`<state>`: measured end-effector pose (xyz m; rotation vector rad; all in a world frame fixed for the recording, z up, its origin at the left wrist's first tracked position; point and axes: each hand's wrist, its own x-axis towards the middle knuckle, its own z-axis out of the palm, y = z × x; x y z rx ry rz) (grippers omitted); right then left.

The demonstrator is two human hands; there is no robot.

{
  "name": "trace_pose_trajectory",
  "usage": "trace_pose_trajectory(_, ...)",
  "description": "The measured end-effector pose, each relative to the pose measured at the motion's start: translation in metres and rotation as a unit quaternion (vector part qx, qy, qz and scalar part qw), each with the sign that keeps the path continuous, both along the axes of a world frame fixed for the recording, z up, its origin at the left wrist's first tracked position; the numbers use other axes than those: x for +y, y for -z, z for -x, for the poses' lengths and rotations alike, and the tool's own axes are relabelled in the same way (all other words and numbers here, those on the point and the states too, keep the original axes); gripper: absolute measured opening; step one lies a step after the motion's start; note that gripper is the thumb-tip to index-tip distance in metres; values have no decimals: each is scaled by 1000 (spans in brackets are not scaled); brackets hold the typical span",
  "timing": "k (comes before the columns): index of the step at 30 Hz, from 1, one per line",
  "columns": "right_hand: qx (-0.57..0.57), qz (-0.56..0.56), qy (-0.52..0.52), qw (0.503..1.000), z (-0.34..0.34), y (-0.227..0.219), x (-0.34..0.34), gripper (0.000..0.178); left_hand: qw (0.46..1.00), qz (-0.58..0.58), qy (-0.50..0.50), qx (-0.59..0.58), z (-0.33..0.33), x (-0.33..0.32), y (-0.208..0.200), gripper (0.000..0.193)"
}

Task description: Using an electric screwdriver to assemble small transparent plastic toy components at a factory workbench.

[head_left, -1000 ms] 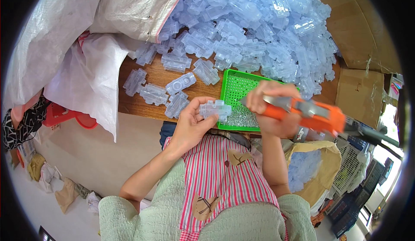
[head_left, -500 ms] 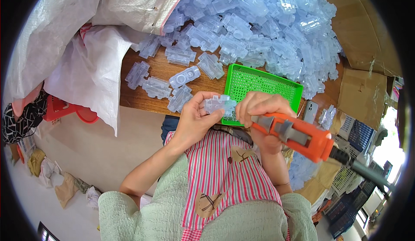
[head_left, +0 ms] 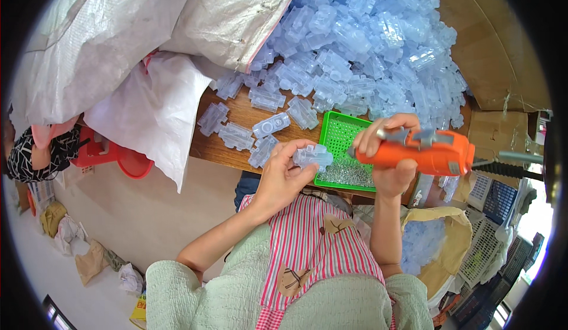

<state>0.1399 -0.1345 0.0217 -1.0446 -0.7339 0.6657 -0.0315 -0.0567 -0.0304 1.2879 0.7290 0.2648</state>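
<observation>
Between the fingertips of my left hand point(head_left: 279, 175) is a clear, bluish moulded plastic part point(head_left: 313, 156), held over the near left edge of a green perforated tray point(head_left: 324, 134). Small metal screws point(head_left: 349, 173) lie heaped in the tray's near end. My right hand point(head_left: 387, 179) grips an orange power screwdriver point(head_left: 438, 153). Its dark tip points left over the tray, a short way from the plastic part and apart from it. Several like parts point(head_left: 236, 136) lie loose on the wooden table point(head_left: 222, 159), left of the tray.
A large pile of clear parts point(head_left: 367, 40) covers the far table. White woven sacks point(head_left: 148, 93) hang over its left side; cardboard point(head_left: 497, 40) stands at right. An open sack of parts point(head_left: 423, 244) sits below right. A red stool point(head_left: 133, 161) is at left.
My right hand has drawn the screwdriver away from the plastic part, up and to the right, and turned it more level. The plastic part stays in my left hand. The whole view has shifted.
</observation>
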Motion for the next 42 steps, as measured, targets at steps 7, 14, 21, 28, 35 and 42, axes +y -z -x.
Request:
trace_pose_trajectory(7, -144, 377, 116, 908, 13, -11, -46, 55, 997, -25, 60, -52, -22, 15, -22, 59)
trace_pose_trajectory(14, -34, 456, 140, 878, 19, -16, -108, 24, 930, -311, 193, 7, -42, 22, -38, 57)
trace_pose_trajectory(21, -152, 883, 289, 336, 8, -69, -259, 23, 772, -578, 144, 222, -14, 66, -25, 48)
trace_pose_trajectory(28, -192, 542, 382, 724, -18, -54, -171, 48, 820, -552, 101, 108, -13, 74, -11, 28)
trace_pose_trajectory(35, -322, 211, 187, 904, -77, -25, 1, 80, 993, 88, 71, -17, -8, 43, -28, 28)
trace_pose_trajectory(42, -137, 133, 126, 974, -75, -22, 26, 57, 974, 182, 136, 4, 2, 23, -3, 35)
